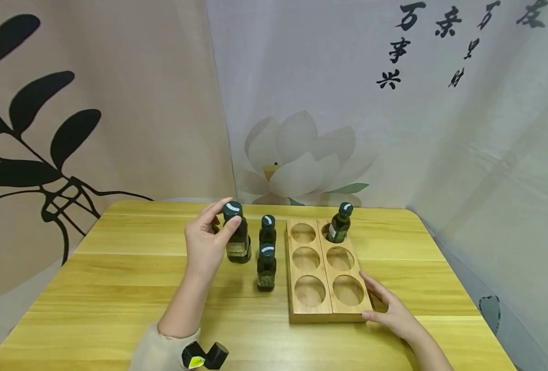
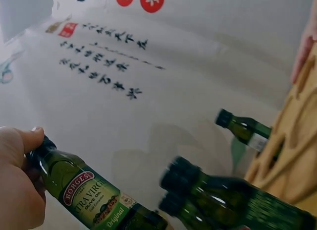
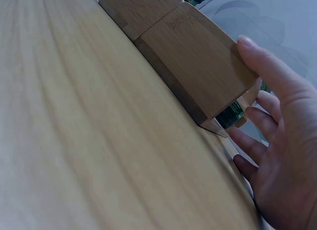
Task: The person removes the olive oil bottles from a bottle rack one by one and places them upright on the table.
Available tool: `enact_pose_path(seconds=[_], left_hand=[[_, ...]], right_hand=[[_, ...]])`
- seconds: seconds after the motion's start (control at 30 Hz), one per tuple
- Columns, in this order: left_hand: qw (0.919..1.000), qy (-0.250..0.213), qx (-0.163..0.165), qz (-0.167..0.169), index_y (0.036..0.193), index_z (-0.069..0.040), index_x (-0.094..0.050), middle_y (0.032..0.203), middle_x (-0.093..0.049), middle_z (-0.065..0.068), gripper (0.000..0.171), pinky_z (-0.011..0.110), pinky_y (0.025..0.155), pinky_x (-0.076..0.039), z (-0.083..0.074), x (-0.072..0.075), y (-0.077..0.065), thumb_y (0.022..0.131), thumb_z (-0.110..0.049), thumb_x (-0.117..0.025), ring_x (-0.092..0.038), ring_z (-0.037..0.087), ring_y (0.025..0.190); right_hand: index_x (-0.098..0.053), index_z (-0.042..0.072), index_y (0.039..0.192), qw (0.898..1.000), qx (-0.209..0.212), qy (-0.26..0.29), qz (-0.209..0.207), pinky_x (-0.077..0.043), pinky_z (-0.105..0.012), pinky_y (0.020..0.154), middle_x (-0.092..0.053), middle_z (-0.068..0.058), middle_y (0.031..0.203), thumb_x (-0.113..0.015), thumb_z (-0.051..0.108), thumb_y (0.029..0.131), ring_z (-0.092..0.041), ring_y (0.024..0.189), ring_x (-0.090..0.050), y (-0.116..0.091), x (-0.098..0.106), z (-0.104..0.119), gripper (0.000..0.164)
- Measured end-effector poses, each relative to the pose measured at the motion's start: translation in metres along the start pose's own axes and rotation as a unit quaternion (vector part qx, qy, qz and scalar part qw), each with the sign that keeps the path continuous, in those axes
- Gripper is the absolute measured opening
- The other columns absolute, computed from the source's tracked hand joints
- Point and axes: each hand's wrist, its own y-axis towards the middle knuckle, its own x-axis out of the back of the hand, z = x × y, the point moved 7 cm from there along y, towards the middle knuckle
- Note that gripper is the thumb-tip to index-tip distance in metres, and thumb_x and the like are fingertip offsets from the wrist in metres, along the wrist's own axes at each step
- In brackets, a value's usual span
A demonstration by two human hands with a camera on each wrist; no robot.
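My left hand pinches a small green olive oil bottle by its dark cap, thumb on one side and fingers on the other. The bottle stands upright in the head view, its base close over the table. Two similar bottles, a far one and a near one, stand one behind the other to its right. A wooden rack with two rows of round holes lies further right. One bottle leans slightly in its far right hole. At the rack's near right corner, my right hand touches it with loosely extended fingers and thumb.
The wooden table reaches back to a printed cloth backdrop. A black device shows at the left wrist, on the sleeve.
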Motion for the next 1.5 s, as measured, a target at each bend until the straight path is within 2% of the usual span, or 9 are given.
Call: enact_pose_path(seconds=[0.23,0.47,0.63,0.73,0.97,1.1,1.23,1.33,1.5], left_hand=[[0.9986,0.047,0.023,0.008,0.116,0.008,-0.064,0.106,-0.061,0.014,0.037,0.017,0.056,-0.033,0.002,0.003,-0.018,0.08,0.009,-0.071,-0.041,0.021,0.074],[0.998,0.059,0.012,0.017,0.115,0.0,-0.068,0.091,-0.059,0.008,0.038,0.019,0.056,-0.034,0.048,0.007,-0.029,0.078,0.002,-0.076,-0.041,0.022,0.074],[0.9963,0.077,0.031,0.023,0.116,-0.003,-0.068,0.106,-0.063,0.007,0.039,0.019,0.05,-0.033,0.067,0.01,-0.038,0.078,-0.002,-0.077,-0.046,0.03,0.079],[0.9955,0.078,0.047,0.025,0.117,-0.003,-0.068,0.109,-0.064,0.008,0.039,0.021,0.054,-0.037,0.075,0.011,-0.042,0.079,-0.003,-0.077,-0.047,0.035,0.083],[0.9951,0.078,0.056,0.024,0.116,0.001,-0.067,0.111,-0.066,0.011,0.038,0.028,0.079,-0.046,0.089,0.013,-0.047,0.078,-0.001,-0.077,-0.052,0.02,0.087],[0.9948,0.084,0.056,0.019,0.114,0.004,-0.067,0.111,-0.066,0.016,0.037,0.019,0.078,-0.043,0.086,0.014,-0.051,0.078,0.003,-0.076,-0.051,0.015,0.087],[0.9927,0.102,0.06,0.019,0.113,0.006,-0.066,0.111,-0.065,0.02,0.036,0.018,0.077,-0.042,0.074,0.013,-0.054,0.078,0.006,-0.074,-0.05,0.017,0.086],[0.9923,0.108,0.056,0.021,0.115,0.006,-0.066,0.111,-0.065,0.018,0.038,0.017,0.077,-0.041,0.082,0.014,-0.054,0.078,0.004,-0.075,-0.05,0.018,0.088],[0.9933,0.101,0.051,0.024,0.116,0.0,-0.068,0.111,-0.066,0.012,0.04,0.029,0.079,-0.045,0.102,0.018,-0.055,0.078,-0.004,-0.078,-0.05,0.024,0.089]], right_hand=[[-0.029,0.015,0.152,1.0,0.0,0.0,0.0,-0.032,-0.024,0.099,-0.034,-0.016,0.149,-0.072,0.0,0.082,-0.003,0.124,-0.041,0.0,0.0,0.0,0.082],[-0.029,0.015,0.152,1.0,0.003,0.004,0.001,-0.032,-0.024,0.099,-0.033,-0.016,0.15,-0.071,0.0,0.083,-0.003,0.125,-0.04,0.0,0.0,0.001,0.082],[-0.028,0.014,0.152,1.0,0.0,0.003,0.004,-0.033,-0.046,0.101,-0.032,-0.016,0.15,-0.07,0.0,0.084,-0.005,0.125,-0.04,0.0,-0.001,0.001,0.081],[-0.028,0.014,0.152,1.0,-0.002,0.001,0.004,-0.032,-0.051,0.1,-0.032,-0.016,0.15,-0.07,0.0,0.084,-0.004,0.125,-0.04,0.0,-0.001,0.001,0.081],[-0.029,0.015,0.152,1.0,-0.002,0.001,0.002,-0.032,-0.028,0.1,-0.032,-0.015,0.15,-0.071,0.001,0.083,-0.004,0.125,-0.04,0.0,0.0,0.002,0.081],[-0.029,0.015,0.152,1.0,-0.002,-0.001,0.002,-0.033,-0.032,0.101,-0.032,-0.015,0.151,-0.071,0.0,0.083,-0.005,0.125,-0.04,0.0,0.0,0.001,0.082],[-0.029,0.015,0.152,1.0,-0.003,-0.002,0.003,-0.032,-0.047,0.101,-0.033,-0.015,0.15,-0.071,0.0,0.083,-0.005,0.125,-0.041,0.0,0.0,0.002,0.082],[-0.029,0.015,0.152,1.0,-0.002,-0.002,0.002,-0.031,-0.054,0.099,-0.034,-0.015,0.149,-0.071,0.0,0.083,-0.006,0.124,-0.041,0.0,0.0,0.002,0.082],[-0.029,0.015,0.152,1.0,-0.003,0.003,0.002,-0.032,-0.032,0.102,-0.032,-0.015,0.15,-0.071,0.001,0.083,-0.004,0.125,-0.04,0.0,0.0,0.002,0.081]])
